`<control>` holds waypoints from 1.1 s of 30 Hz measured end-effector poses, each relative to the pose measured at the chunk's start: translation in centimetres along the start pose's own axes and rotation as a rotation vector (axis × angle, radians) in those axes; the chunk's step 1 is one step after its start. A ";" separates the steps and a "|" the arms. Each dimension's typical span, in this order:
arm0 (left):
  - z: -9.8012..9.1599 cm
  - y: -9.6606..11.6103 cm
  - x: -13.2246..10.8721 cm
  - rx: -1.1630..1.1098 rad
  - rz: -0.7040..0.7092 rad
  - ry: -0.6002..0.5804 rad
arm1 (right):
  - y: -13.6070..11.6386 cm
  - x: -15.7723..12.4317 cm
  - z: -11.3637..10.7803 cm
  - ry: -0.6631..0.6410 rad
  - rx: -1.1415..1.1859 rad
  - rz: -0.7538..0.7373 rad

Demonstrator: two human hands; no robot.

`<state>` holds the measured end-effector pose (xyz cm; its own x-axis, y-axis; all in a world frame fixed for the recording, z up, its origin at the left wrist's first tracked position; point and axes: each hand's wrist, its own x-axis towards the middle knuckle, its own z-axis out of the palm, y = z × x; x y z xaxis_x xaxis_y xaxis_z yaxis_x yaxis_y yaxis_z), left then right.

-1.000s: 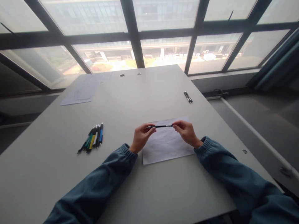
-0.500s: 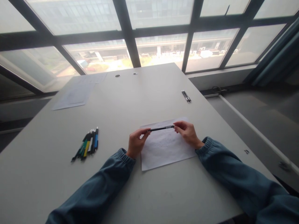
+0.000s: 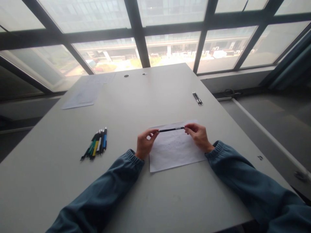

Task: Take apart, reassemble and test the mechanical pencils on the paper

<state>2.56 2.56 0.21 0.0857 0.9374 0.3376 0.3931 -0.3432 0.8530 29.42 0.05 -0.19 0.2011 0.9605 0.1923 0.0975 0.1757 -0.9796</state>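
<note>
A thin black pen (image 3: 171,129) is held level between both hands, just above a white sheet of paper (image 3: 175,152) on the grey table (image 3: 136,106). My left hand (image 3: 145,144) pinches the pen's left end with its fingertips. My right hand (image 3: 198,136) pinches the right end, which has a silver section. Both hands hover over the far edge of the sheet, and both forearms in blue sleeves rest on the table.
A bunch of several coloured pens (image 3: 96,147) lies to the left. Two dark pens (image 3: 197,98) lie near the table's right edge. Another sheet of paper (image 3: 84,95) lies at the far left. Large windows rise behind the table; the floor drops away on the right.
The hands have drawn slightly apart along the pen, showing more of its length. The pen stays level over the sheet. The view has shifted a little.
</note>
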 end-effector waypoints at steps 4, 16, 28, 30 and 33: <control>0.0 0.0 0.0 0.010 -0.021 0.011 | 0.1 0.0 0.0 0.003 0.009 -0.004; 0.2 -0.3 0.1 -0.061 0.070 0.016 | 0.2 0.0 0.1 0.008 0.022 -0.001; 0.2 -0.4 0.1 -0.078 0.064 -0.005 | 0.3 -0.1 0.1 0.010 0.009 -0.023; 0.2 -0.4 0.1 -0.081 0.060 -0.003 | 0.2 -0.1 0.1 0.004 0.004 -0.029; 0.2 -0.3 0.1 -0.079 0.059 0.002 | 0.1 -0.1 0.1 0.005 0.003 -0.033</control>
<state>2.58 2.79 -0.11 0.1048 0.9152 0.3891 0.3139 -0.4017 0.8603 29.29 -0.03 -0.36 0.2025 0.9532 0.2245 0.1011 0.2077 -0.9730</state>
